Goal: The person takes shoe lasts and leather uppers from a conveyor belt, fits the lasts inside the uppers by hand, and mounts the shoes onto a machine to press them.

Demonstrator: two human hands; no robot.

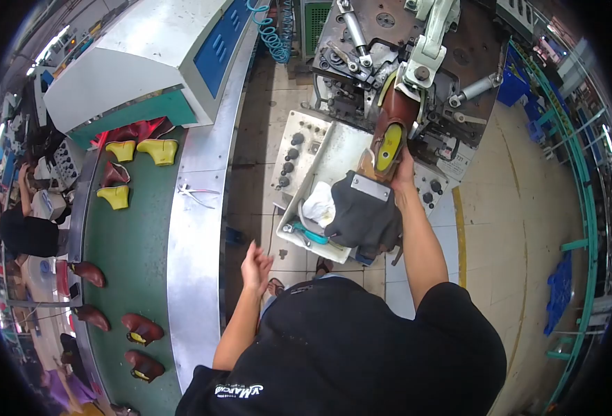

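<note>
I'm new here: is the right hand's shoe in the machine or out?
Partly in: the shoe reaches into the machine, its near end at the right hand.

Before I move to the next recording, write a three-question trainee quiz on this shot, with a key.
1. Fill in: the pliers lie on the ____ strip beside the green belt.
2. True or false: the left hand is gripping those pliers.
3. Which hand holds the dark red shoe at the machine?

Key:
1. Metal.
2. False; the left hand is empty, its fingers loosely curled.
3. The right hand.
</note>
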